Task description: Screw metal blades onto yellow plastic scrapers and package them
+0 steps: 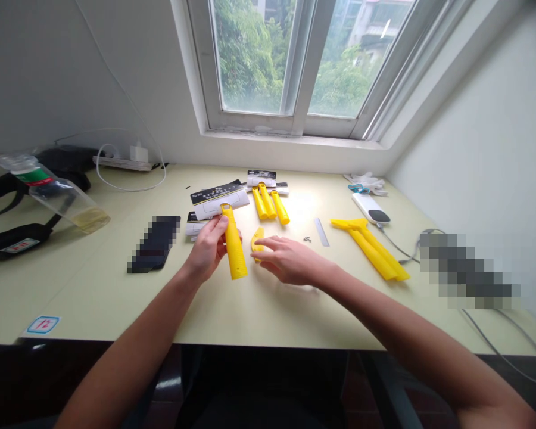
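My left hand point(209, 247) is closed around a yellow plastic handle point(236, 247), ribbed along its lower part and with a hole at its top end. It is held tilted above the table. My right hand point(290, 259) reaches over a small yellow plastic piece point(259, 233) with holes in it. Its fingers are stretched and apart, the fingertips overlapping the piece; whether they grip it I cannot tell. Right of that hand lie several small screws point(307, 239) and a thin metal blade point(321, 232). Farther right rest longer yellow plastic parts point(375, 250).
Several yellow handles point(268, 201) lie at the back beside printed packages point(218, 199). A blurred black phone point(156, 244) is on the left, near a tilted bottle point(62, 196) and black straps. On the right are a white power bank point(370, 207), gloves point(368, 183) and a cable point(395, 241).
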`<state>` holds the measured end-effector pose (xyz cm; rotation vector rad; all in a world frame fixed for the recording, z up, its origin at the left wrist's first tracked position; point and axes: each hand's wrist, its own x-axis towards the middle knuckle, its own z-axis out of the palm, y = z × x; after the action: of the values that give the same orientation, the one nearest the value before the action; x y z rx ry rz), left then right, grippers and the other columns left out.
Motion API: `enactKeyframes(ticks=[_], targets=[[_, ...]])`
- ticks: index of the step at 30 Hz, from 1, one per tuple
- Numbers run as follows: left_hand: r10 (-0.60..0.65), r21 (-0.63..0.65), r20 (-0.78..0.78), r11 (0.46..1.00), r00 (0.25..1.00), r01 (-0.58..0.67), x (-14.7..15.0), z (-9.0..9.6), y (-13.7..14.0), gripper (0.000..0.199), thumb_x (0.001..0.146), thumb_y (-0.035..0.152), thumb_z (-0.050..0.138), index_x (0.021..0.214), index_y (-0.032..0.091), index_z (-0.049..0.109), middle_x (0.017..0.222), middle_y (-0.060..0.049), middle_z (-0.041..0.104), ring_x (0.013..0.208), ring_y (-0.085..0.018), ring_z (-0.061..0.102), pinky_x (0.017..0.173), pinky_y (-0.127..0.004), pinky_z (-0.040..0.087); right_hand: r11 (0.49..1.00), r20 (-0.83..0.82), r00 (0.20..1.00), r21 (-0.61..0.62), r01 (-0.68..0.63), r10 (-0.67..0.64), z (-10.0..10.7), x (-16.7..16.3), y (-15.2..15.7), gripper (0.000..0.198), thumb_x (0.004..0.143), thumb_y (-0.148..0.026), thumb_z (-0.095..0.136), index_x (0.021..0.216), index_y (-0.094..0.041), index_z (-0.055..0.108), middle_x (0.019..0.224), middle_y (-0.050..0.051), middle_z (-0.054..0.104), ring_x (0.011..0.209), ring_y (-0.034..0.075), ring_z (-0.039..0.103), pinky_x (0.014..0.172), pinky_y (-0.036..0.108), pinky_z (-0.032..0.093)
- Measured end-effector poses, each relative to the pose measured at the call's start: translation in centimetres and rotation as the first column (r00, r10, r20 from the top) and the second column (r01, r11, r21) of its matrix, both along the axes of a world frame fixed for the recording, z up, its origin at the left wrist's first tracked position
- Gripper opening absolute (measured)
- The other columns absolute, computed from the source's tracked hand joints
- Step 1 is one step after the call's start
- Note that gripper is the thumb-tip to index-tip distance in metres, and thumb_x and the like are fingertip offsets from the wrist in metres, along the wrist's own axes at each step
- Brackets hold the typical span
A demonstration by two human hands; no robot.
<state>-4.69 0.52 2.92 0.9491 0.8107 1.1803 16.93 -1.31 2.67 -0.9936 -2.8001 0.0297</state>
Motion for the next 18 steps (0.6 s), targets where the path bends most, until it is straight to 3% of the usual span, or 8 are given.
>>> enactKeyframes(ticks=[3,9,14,16,18], targets=[[0.036,0.012,0.006,0.999,0.999,-0.036,-0.5,-0.1,0.3,0.031,0.083,0.043,0.066,0.092,0.016,0.053,0.074,-0.001,0.063,0.065,-0.013,0.061,0.058,-0.022,0.048,0.999,0.022,0.999,-0.016,-0.027,0.028,-0.5,-0.5,-0.5,0.03,0.097,-0.028,0.044,0.115,-0.022,0.067,0.122,0.012,0.061,0.101,0.02,0.061,0.091,0.037,0.048],[0.017,0.004,0.005,1.0,1.0,-0.017,-0.3,-0.1,0.3,0.03,0.084,0.043,0.065,0.093,0.016,0.053,0.076,-0.002,0.064,0.069,-0.015,0.064,0.062,-0.025,0.05,0.997,0.023,0.996,-0.017,0.082,-0.081,-1.8,-0.6,0.8,0.027,0.096,-0.027,0.045,0.104,-0.018,0.069,0.121,0.014,0.06,0.1,0.022,0.062,0.09,0.039,0.049],[0.027,-0.023,-0.004,0.999,1.0,-0.027,-0.2,0.3,0.2,0.033,0.081,0.044,0.067,0.092,0.016,0.053,0.076,-0.002,0.064,0.068,-0.016,0.064,0.061,-0.026,0.051,0.982,-0.059,0.981,0.031,0.188,-0.186,0.0,1.1,0.2,0.034,0.098,-0.033,0.042,0.123,-0.022,0.061,0.128,0.012,0.06,0.107,0.024,0.06,0.09,0.04,0.049],[0.036,-0.027,0.006,0.999,0.999,-0.036,-0.2,0.3,0.2,0.034,0.079,0.043,0.069,0.093,0.016,0.053,0.075,-0.002,0.063,0.069,-0.016,0.064,0.06,-0.026,0.051,0.934,-0.133,0.928,0.042,0.356,-0.348,0.9,4.1,-0.5,0.034,0.098,-0.034,0.04,0.123,-0.023,0.061,0.127,0.008,0.061,0.11,0.022,0.059,0.095,0.039,0.047],[0.044,-0.032,0.015,0.999,0.999,-0.043,-0.3,0.3,0.3,0.035,0.078,0.043,0.07,0.093,0.016,0.053,0.075,-0.002,0.063,0.069,-0.016,0.064,0.059,-0.025,0.051,0.803,-0.154,0.799,0.046,0.594,-0.582,1.3,8.2,-1.3,0.035,0.097,-0.037,0.042,0.122,-0.022,0.061,0.128,0.008,0.06,0.113,0.023,0.058,0.098,0.039,0.046]])
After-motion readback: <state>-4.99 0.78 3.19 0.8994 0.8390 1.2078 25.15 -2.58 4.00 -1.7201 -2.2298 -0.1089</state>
